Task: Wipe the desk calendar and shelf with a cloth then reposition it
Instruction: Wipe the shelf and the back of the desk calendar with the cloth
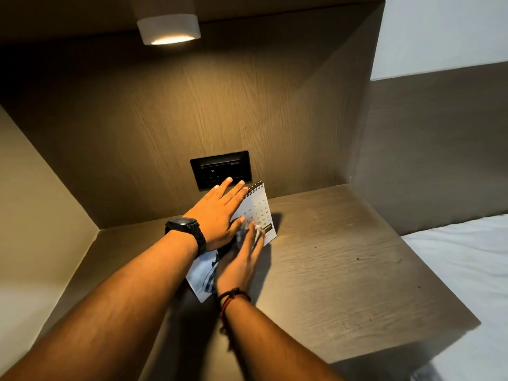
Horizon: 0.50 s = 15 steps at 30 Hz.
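A white spiral-bound desk calendar (259, 207) stands on the wooden shelf (343, 265) near the back wall. My left hand (220, 213), with a black watch on the wrist, lies flat against the calendar's upper left side with fingers stretched out. My right hand (239, 262) presses a small light cloth (254, 232) against the calendar's lower front face. A flipped page with a dark picture (202, 276) spreads out below both hands onto the shelf.
A black socket plate (220, 169) is set into the back wall just behind the calendar. A lit round lamp (169, 30) hangs from the niche's ceiling. Wooden side walls close the niche left and right. A white bed sheet (467, 257) lies to the right of the shelf.
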Each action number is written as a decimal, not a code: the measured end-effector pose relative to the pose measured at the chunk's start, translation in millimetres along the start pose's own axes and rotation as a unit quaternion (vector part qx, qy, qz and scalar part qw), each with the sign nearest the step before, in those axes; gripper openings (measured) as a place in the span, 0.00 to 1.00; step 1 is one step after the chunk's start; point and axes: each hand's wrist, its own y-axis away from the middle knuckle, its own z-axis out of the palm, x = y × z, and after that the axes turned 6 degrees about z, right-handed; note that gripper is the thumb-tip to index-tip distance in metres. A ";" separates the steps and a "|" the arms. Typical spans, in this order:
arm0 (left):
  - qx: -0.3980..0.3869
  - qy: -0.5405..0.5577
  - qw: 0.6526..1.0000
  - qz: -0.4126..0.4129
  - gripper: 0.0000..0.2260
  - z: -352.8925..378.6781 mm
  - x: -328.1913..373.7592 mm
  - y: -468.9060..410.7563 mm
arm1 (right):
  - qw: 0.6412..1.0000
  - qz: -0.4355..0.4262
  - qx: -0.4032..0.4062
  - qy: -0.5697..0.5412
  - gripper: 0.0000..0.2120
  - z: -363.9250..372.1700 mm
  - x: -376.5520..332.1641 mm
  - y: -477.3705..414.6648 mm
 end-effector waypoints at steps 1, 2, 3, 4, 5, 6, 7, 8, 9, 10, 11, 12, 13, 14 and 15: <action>0.003 0.001 1.000 0.000 0.29 0.0 -0.1 0.2 | 0.999 -0.031 -0.007 -0.002 0.30 1.3 1.1 4.6; 0.006 0.003 1.000 0.000 0.29 0.0 -0.1 0.4 | 0.999 -0.048 -0.010 -0.007 0.30 1.9 2.9 6.5; 0.008 0.003 1.000 0.001 0.29 0.1 -0.1 0.3 | 0.999 -0.048 -0.007 -0.010 0.30 1.7 4.8 4.5; 0.007 0.003 1.000 0.003 0.29 0.2 0.0 -0.1 | 0.999 -0.034 -0.001 -0.012 0.31 0.7 5.3 -0.3; 0.005 0.002 1.000 0.005 0.29 0.1 0.0 -0.2 | 1.000 -0.009 0.010 -0.016 0.31 -0.7 4.3 -6.6; 0.003 0.002 1.000 0.005 0.29 0.2 0.1 -0.4 | 0.999 0.019 0.021 -0.021 0.32 -2.2 2.2 -12.7; 0.002 0.003 1.000 0.005 0.29 0.2 0.0 -0.3 | 0.999 0.041 0.026 -0.023 0.32 -3.1 -0.1 -17.5; 0.001 0.004 1.000 0.004 0.29 0.3 -0.2 -0.6 | 0.998 0.049 0.024 -0.017 0.33 -3.4 -1.9 -19.1; 0.001 0.006 1.000 0.004 0.29 0.3 -0.6 -0.5 | 0.999 0.042 0.016 -0.006 0.33 -3.1 -2.9 -16.9; 0.001 0.009 1.000 0.003 0.29 0.4 -1.0 -0.6 | 1.000 0.022 0.003 0.004 0.33 -2.3 -2.2 -11.9; 0.000 0.012 1.000 0.001 0.29 0.6 -1.3 -0.8 | 1.000 -0.004 -0.010 0.008 0.32 -1.4 -0.2 -5.4; -0.001 0.015 1.000 0.000 0.29 0.7 -1.7 -0.9 | 0.999 -0.028 -0.021 0.010 0.31 -0.7 2.2 1.6; -0.002 0.018 1.000 -0.001 0.29 0.7 -1.8 -1.1 | 0.999 -0.044 -0.030 0.013 0.30 -0.9 5.2 7.1; -0.002 0.021 1.000 -0.002 0.29 0.8 -2.0 -1.5 | 0.998 -0.050 -0.035 0.017 0.29 -1.7 7.8 9.8; -0.002 0.023 1.000 -0.002 0.29 0.9 -2.2 -1.5 | 0.998 -0.044 -0.036 0.022 0.29 -2.7 9.3 9.1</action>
